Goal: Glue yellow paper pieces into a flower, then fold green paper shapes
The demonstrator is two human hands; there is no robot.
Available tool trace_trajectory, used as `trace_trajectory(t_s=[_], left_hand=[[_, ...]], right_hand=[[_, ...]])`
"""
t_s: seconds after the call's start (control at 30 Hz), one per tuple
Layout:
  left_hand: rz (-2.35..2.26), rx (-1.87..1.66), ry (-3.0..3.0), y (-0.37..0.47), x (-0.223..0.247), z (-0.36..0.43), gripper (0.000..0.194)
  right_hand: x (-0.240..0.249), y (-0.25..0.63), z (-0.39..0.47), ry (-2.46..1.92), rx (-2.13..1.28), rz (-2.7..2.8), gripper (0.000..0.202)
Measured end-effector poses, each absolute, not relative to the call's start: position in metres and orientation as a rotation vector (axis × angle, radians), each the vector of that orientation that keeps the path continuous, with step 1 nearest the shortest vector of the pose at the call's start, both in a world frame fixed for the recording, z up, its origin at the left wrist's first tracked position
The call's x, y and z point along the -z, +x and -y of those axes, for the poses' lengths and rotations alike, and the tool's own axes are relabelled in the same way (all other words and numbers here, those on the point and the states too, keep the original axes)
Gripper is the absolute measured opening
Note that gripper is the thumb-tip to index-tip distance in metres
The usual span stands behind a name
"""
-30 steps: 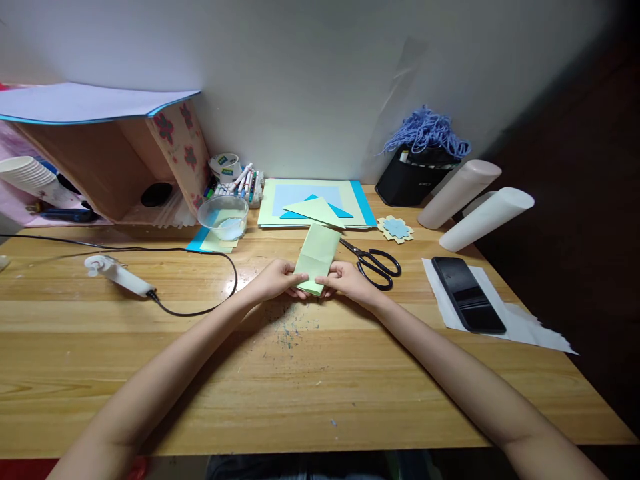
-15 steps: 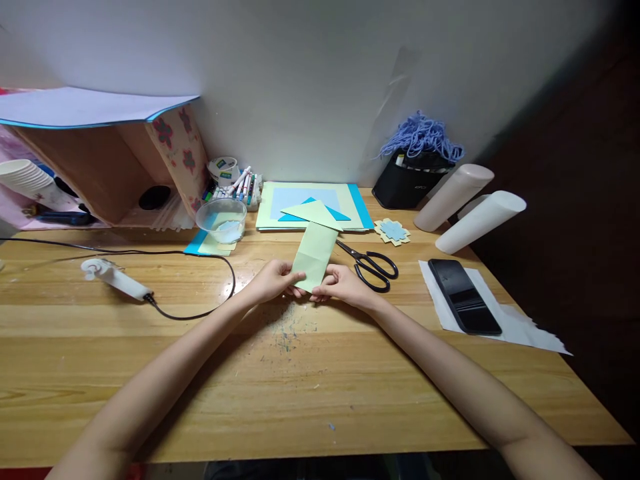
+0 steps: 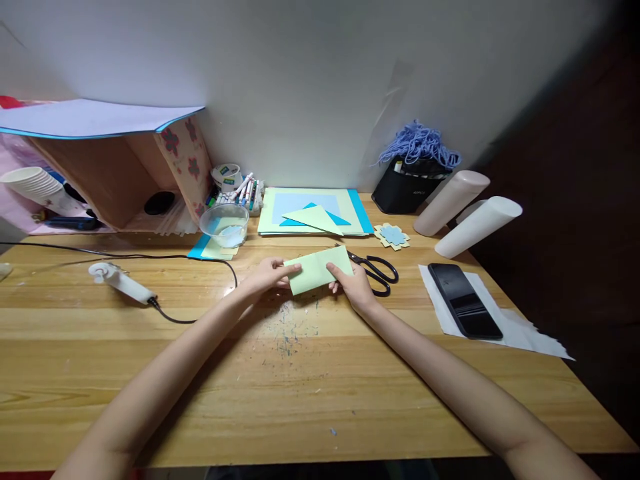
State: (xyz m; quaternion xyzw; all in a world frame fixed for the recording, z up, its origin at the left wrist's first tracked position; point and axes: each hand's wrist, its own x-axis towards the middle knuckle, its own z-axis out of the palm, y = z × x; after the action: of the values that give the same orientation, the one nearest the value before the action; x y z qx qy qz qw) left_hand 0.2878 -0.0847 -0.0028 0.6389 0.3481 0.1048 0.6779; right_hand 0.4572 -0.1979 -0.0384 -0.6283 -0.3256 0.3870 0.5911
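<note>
A pale green sheet of folded paper (image 3: 315, 270) is held up over the table, its long side running nearly left to right. My left hand (image 3: 270, 277) pinches its left end, thumb on top and fingers underneath. At the right end my right hand (image 3: 353, 283) grips it the same way, thumb pressed on the face. Black-handled scissors (image 3: 383, 270) lie just beyond my right hand, their blades partly hidden behind the paper. Farther back, a pale green paper triangle (image 3: 315, 217) rests across a blue one on a stack of coloured paper (image 3: 265, 223).
A layered paper flower (image 3: 393, 235), two tall white bottles (image 3: 480, 227) and a phone (image 3: 463, 300) on white tissue are to the right. On the left are a corded white glue gun (image 3: 123, 283), a clear bowl (image 3: 225, 227), markers (image 3: 245, 192) and a cardboard box (image 3: 115, 173).
The green paper has turned from nearly upright to lengthwise across. My right hand has moved from its lower edge to its right end, and my left hand now holds the left end.
</note>
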Motion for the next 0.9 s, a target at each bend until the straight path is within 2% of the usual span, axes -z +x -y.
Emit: trace_trajectory(t_s=[0.13,0.4,0.67,0.9], left_hand=[[-0.585,-0.21,1.254,0.299,0.013,0.111,0.044],[-0.735,-0.44,1.203,0.302,0.027,0.117,0.036],[-0.695,-0.591,1.284,0.304,0.029,0.125,0.029],[-0.643,-0.658,1.335,0.305,0.034,0.128,0.027]], right_hand=[[0.04,0.456,0.197,-1.42,-0.886,0.743,0.032],[0.04,0.453,0.198,-1.403,-0.972,0.769,0.032],[0.036,0.449,0.201,-1.434,-0.961,1.021,0.03],[0.035,0.445,0.202,-1.453,-0.93,0.983,0.026]])
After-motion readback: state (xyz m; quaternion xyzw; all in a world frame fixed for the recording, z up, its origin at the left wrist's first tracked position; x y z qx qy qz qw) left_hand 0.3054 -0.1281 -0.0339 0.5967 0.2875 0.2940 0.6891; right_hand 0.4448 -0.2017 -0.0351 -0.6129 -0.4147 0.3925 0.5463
